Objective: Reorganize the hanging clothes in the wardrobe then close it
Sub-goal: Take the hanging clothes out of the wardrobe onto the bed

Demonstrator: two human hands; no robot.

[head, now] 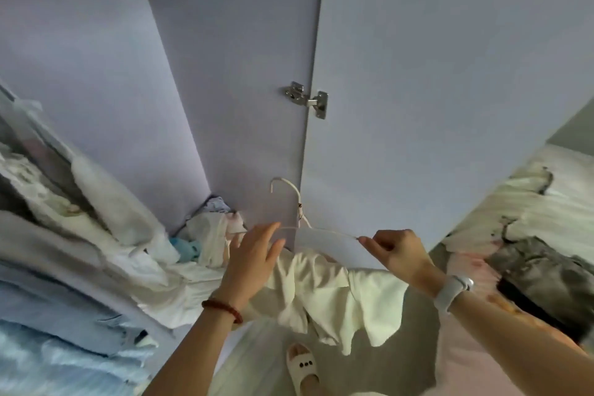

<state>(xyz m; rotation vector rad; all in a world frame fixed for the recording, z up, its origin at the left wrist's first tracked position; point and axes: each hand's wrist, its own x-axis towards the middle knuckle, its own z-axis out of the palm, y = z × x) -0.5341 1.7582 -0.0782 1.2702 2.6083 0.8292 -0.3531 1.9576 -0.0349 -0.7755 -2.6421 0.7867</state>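
Note:
A thin white hanger is held in front of the open wardrobe door, hook upward. My right hand pinches its right arm end. At the hanger's left arm, my left hand has its fingers spread; whether it grips is unclear. A cream garment droops below the hanger across both wrists. Hanging clothes, white, grey and light blue, fill the wardrobe at the left.
A metal hinge joins the door to the wardrobe side panel. Folded items lie in the wardrobe's bottom corner. A bed with patterned bedding is at the right. My slippered foot stands on the floor below.

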